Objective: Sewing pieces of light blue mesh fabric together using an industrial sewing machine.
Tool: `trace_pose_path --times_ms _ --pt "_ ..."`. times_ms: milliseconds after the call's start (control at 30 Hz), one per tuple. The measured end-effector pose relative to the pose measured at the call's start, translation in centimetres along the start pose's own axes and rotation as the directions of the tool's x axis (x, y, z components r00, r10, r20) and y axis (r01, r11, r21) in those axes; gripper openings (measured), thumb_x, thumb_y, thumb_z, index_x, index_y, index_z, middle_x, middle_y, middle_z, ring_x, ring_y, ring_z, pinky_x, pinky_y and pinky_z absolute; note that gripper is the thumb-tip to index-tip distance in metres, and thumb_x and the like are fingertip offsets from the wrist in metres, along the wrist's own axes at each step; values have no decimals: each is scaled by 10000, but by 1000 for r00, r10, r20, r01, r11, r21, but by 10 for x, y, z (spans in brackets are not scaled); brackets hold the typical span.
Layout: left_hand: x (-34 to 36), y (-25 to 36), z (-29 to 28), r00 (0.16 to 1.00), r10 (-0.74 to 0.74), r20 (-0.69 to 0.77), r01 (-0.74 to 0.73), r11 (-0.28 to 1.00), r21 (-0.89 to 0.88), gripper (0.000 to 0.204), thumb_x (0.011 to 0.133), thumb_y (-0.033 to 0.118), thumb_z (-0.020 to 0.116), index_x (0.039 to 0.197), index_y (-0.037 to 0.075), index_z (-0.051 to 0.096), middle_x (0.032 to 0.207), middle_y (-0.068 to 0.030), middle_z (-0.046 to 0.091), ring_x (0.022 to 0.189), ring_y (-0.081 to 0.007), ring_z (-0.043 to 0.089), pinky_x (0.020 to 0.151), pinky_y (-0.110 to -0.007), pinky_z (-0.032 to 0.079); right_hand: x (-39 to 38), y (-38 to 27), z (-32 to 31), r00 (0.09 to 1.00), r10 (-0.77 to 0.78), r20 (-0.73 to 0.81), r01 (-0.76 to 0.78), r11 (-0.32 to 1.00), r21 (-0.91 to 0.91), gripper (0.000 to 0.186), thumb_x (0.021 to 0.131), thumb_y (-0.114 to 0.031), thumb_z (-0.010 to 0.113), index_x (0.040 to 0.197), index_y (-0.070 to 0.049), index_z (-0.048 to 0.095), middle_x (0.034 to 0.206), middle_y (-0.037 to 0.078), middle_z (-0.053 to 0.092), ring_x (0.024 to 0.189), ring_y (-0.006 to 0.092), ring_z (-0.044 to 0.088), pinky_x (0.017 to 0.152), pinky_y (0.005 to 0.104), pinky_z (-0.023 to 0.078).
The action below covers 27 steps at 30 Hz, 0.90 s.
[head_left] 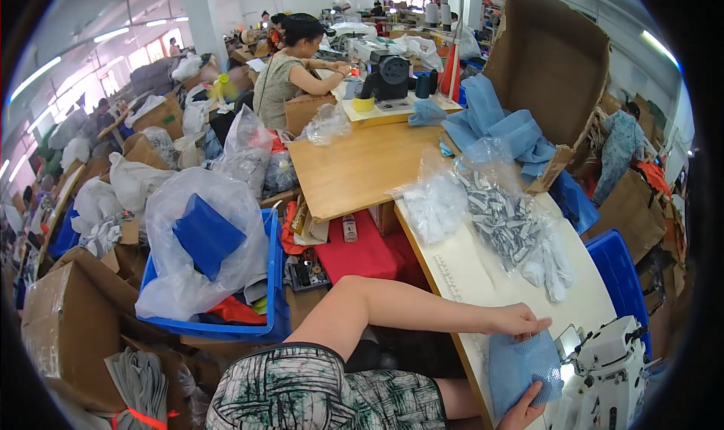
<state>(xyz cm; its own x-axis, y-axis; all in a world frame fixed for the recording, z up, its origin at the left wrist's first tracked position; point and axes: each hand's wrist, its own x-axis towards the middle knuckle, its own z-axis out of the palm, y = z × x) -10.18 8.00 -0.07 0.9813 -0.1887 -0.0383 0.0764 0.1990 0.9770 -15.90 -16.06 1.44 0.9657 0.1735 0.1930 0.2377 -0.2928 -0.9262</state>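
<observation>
A light blue mesh fabric piece (520, 368) lies on the pale sewing table at the lower right, beside a white sewing machine (607, 366) with its lamp lit. My left hand (519, 321) comes across from the left and pinches the fabric's upper edge. Near the bottom edge of the view my right hand (522, 413) grips the lower corner, thumb on top and the other fingers mostly hidden beneath. The fabric's right edge reaches close to the machine's needle area, where glare hides detail.
Beyond my hands, clear bags of grey-white strips (501, 215) lie on the table (483, 279). A blue crate (279, 279) with plastic-wrapped fabric stands left. Blue mesh (509, 125) hangs by a big cardboard box (550, 61). A co-worker (290, 72) sits at another machine (385, 68).
</observation>
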Motion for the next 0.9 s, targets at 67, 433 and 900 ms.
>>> trace_pose_path --times_ms 67,433,900 --pt "2 -10 0 998 -65 -22 67 993 97 550 910 538 764 950 -10 759 740 -29 653 726 -165 622 664 -319 507 0 2 5 1000 -17 -1 18 1000 21 432 1088 -306 539 1205 90 664 1126 222 703 1023 323 622 969 427 493" --pt "-14 9 -2 982 -94 165 112 989 -101 487 895 375 833 1120 -33 692 1076 -77 743 944 -167 694 822 -295 554 4 15 9 999 -29 -22 25 985 -169 472 1086 -332 528 1198 106 665 1105 301 699 995 403 638 930 460 502" --pt "-13 14 -45 964 -152 -216 219 917 333 716 783 16 847 1406 -8 494 1241 -215 686 1092 -281 706 868 -413 582 5 -5 24 993 -25 -115 3 983 -186 451 1069 -334 573 1164 93 681 1135 299 693 1032 442 632 927 461 502"
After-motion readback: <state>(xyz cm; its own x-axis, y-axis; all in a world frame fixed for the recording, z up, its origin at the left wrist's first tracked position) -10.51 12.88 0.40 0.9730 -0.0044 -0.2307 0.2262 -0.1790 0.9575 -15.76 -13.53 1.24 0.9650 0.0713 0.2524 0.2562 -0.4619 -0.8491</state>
